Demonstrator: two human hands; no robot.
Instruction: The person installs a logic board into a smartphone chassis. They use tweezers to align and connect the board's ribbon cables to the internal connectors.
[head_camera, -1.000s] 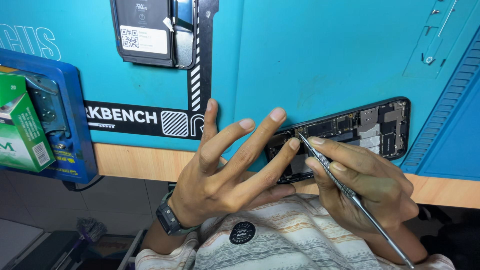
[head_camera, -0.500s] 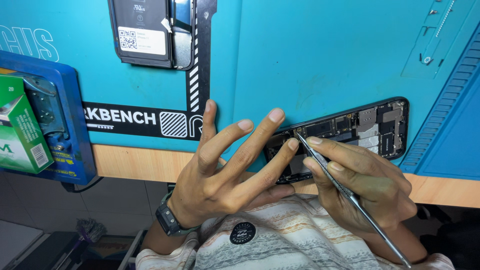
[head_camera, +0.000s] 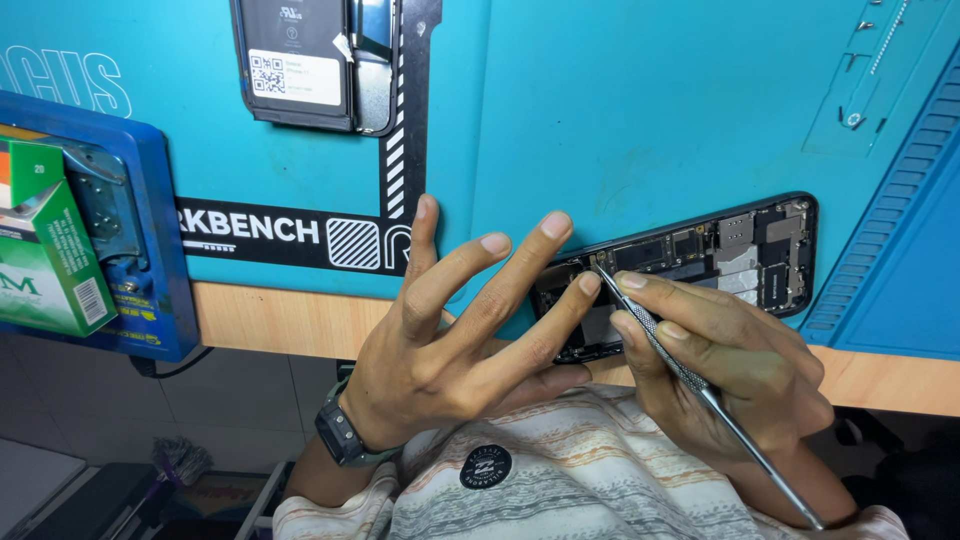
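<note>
We brace the opened phone (head_camera: 700, 262) with our spread, empty left hand (head_camera: 455, 330) — right hand (head_camera: 725, 360) pinches a metal probe (head_camera: 690, 375), tip at its near-end circuitry.

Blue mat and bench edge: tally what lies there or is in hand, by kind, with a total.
Opened phone bodies: 1, under the left hand, opened phone
Detached phone parts: 1, dark back panel
Metal hand tools: 1, thin metal probe in the right hand
Blue holders: 1, blue jig
Green cartons: 1, green carton
Total: 5
</note>
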